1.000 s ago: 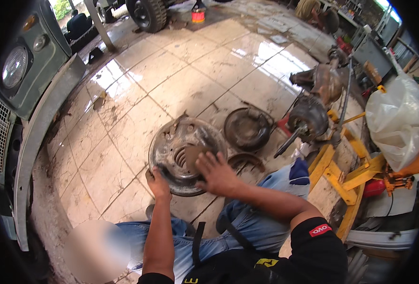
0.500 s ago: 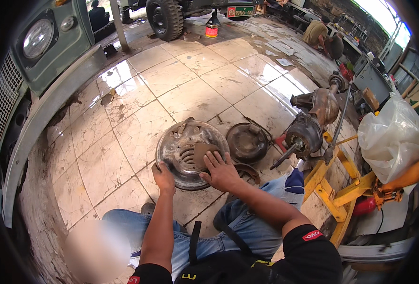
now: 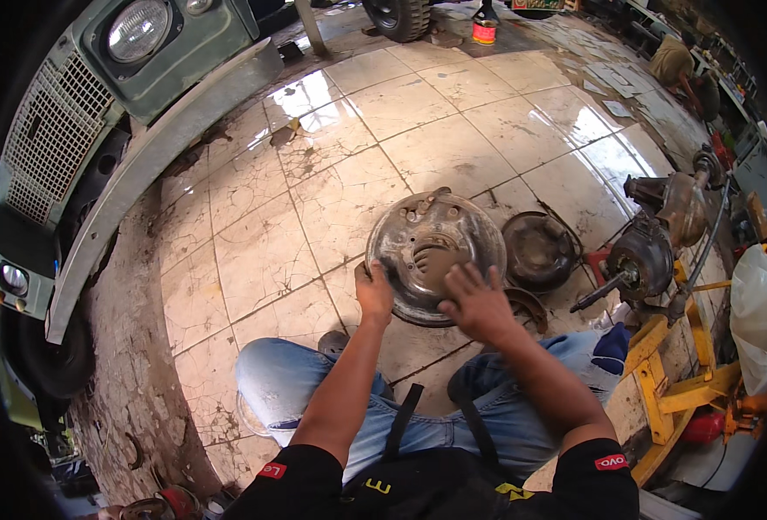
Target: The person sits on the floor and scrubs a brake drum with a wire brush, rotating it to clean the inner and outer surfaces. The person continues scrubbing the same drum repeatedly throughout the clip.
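Floor: pale glossy tile (image 3: pixel 262 251), cracked, grimy; glare at 11 and 2 o'clock from the plate.
Room: green truck (image 3: pixel 197 74) at 10, yellow stand (image 3: pixel 656 403) at 4.
Round plate (image 3: pixel 414 234): between both hands; dark drum (image 3: pixel 539 251) just beside at 3.
Left hand (image 3: pixel 373 293): curled on plate rim, 8 o'clock.
Right hand (image 3: pixel 481 303): fingers spread, laid against brown sheet (image 3: pixel 442 269), 4 o'clock.
Make: plate worn grey metal, brown-stained, raised rim; sheet matt, flat.
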`<action>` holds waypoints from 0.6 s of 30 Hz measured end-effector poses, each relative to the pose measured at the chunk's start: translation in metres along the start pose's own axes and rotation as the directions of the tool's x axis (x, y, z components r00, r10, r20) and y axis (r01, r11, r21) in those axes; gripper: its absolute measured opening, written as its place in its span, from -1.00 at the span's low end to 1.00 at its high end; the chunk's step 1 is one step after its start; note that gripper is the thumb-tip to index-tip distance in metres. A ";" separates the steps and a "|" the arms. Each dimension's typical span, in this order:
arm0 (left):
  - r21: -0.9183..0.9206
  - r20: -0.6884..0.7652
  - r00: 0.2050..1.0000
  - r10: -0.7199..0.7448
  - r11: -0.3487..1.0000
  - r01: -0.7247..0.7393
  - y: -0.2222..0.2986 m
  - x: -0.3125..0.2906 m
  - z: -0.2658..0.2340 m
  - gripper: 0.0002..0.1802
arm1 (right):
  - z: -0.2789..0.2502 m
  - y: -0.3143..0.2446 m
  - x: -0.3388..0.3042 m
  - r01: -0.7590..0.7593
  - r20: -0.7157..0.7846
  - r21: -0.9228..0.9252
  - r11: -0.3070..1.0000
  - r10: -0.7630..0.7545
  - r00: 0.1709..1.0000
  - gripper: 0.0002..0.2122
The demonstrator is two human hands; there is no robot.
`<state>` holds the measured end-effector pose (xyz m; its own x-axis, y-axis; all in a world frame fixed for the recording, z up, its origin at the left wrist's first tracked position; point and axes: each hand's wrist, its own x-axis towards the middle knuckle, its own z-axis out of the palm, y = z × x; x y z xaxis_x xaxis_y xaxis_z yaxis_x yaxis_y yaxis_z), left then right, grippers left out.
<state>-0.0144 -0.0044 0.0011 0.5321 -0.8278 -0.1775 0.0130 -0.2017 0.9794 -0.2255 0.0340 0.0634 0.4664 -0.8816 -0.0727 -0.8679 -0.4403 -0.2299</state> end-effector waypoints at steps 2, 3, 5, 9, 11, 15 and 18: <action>0.013 0.017 1.000 -0.017 1.000 0.017 0.001 0.001 -0.002 -0.62 | 0.005 0.012 0.006 -0.107 -0.107 -0.014 0.994 0.105 0.989 -0.34; 0.027 0.024 0.999 -0.033 0.999 0.033 0.005 -0.002 -0.001 -0.60 | 0.007 0.009 0.003 -0.073 -0.110 -0.057 0.996 0.066 0.992 -0.35; 0.018 0.041 0.998 -0.046 0.999 0.045 0.014 -0.006 0.003 -0.57 | 0.011 0.000 -0.003 0.025 -0.055 -0.016 1.000 -0.026 0.998 -0.35; 0.027 -0.002 1.000 -0.007 1.000 0.007 0.007 -0.008 0.000 -0.60 | 0.000 0.007 0.001 -0.049 -0.021 -0.014 0.999 0.049 0.999 -0.34; 0.055 -0.012 0.999 0.035 0.998 -0.034 0.003 -0.001 -0.001 -0.61 | 0.008 0.009 0.002 -0.084 -0.054 -0.038 0.996 0.082 0.995 -0.33; 0.059 -0.005 1.000 0.009 0.998 -0.009 0.004 -0.005 -0.001 -0.60 | -0.005 -0.003 -0.004 0.011 0.082 -0.013 1.000 -0.010 0.997 -0.33; 0.042 -0.010 1.000 0.014 0.999 -0.014 0.005 -0.006 0.000 -0.59 | 0.004 0.006 -0.002 -0.122 -0.060 -0.042 0.992 0.120 0.991 -0.32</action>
<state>-0.0179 -0.0006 0.0070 0.5405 -0.8255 -0.1625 -0.0303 -0.2121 0.9768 -0.2313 0.0342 0.0580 0.3480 -0.9366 -0.0409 -0.9249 -0.3358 -0.1783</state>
